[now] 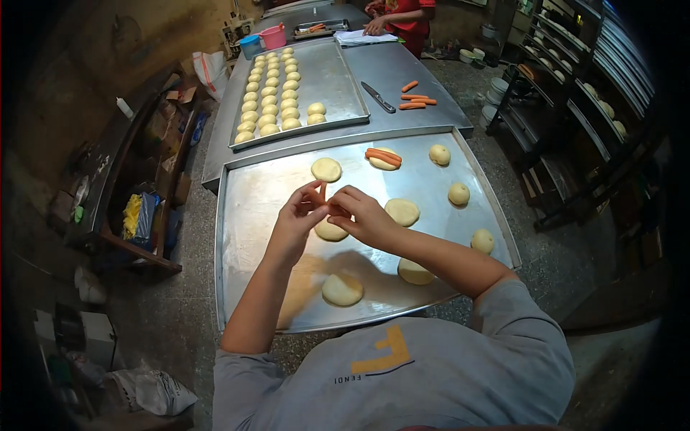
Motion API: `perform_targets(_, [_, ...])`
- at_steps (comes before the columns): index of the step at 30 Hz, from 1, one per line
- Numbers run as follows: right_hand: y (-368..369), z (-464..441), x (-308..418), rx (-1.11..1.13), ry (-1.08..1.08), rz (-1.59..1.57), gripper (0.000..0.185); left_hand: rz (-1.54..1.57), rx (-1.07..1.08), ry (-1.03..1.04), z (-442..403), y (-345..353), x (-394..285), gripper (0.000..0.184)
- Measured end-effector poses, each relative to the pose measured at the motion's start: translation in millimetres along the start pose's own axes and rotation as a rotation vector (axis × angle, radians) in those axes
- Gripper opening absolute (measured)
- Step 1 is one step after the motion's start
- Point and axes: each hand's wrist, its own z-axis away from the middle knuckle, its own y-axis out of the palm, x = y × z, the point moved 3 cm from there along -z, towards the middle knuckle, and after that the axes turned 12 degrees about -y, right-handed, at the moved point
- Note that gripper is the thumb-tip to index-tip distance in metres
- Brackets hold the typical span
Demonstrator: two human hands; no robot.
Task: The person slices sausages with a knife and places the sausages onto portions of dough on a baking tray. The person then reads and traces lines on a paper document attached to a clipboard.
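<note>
My left hand [303, 210] and my right hand [362, 218] meet above the near tray [251, 215], fingers pinched around a sausage [323, 192] that shows partly between them. Directly below the fingers lies a flattened dough round [331, 231], partly covered by the hands. Another dough round [326, 169] is just beyond them. To its right, sausage pieces [383, 156] rest side by side on a flat piece of dough. More flattened dough [402, 212] lies right of my right hand, and one dough round [343, 289] sits nearer my body. My right forearm hides part of another.
Several dough balls [458, 193] line the tray's right side. Beyond it, a second tray [345, 93] holds rows of dough balls. A knife [378, 97] and several sausages [413, 105] lie on the table. A person in red [410, 21] stands at the far end; a rack [560, 93] is right.
</note>
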Motion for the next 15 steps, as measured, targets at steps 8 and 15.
perform_targets(8, [1.7,-2.6,-10.1,0.087,0.238,-0.390,0.014,-0.151,-0.029,0.145,-4.5,-26.6,20.2,0.038])
perform_targets(15, [3.4,-17.9,-34.3,0.015,0.381,-0.466,0.015,-0.069,-0.054,0.376,-21.0,2.0,-3.1,0.024])
